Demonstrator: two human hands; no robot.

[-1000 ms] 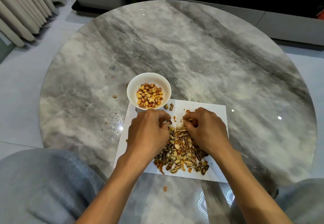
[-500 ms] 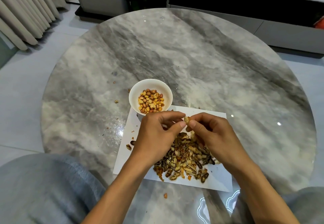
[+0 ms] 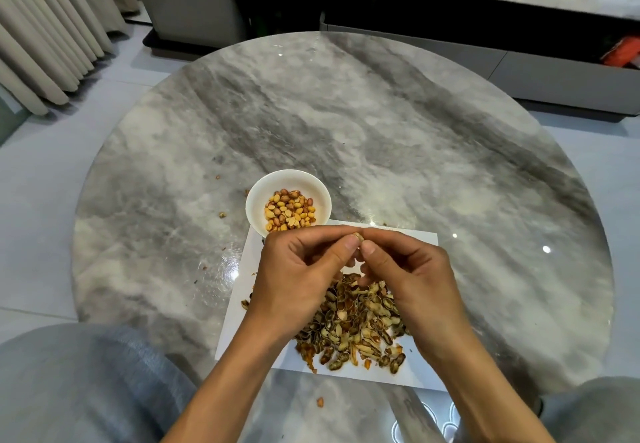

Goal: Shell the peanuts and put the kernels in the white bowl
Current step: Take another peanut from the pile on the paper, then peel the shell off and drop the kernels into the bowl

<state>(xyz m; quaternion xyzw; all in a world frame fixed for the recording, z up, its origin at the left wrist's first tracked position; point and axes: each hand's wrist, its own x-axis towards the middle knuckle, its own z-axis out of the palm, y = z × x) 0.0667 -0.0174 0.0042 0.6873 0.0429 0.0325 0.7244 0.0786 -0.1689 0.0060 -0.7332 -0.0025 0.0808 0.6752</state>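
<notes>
A peanut (image 3: pixel 357 237) in its pale shell is pinched between the thumbs and forefingers of both hands, above the paper. My left hand (image 3: pixel 298 274) holds it from the left, my right hand (image 3: pixel 408 278) from the right. Just beyond my left hand stands the white bowl (image 3: pixel 258 196), part full of brown and yellow kernels (image 3: pixel 290 213). A heap of empty shells (image 3: pixel 356 328) lies on the white paper sheet (image 3: pixel 417 240) under and behind my wrists.
The round grey marble table (image 3: pixel 381 137) carries it all, with crumbs (image 3: pixel 221 214) left of the bowl and one kernel (image 3: pixel 320 401) near the front edge. My grey-clad knees (image 3: pixel 79 383) flank the table. A low cabinet (image 3: pixel 519 65) stands behind.
Both hands rose from the shell heap with one peanut and now hold it together in front of the bowl. The camera has tilted, so the scene sits lower in view.
</notes>
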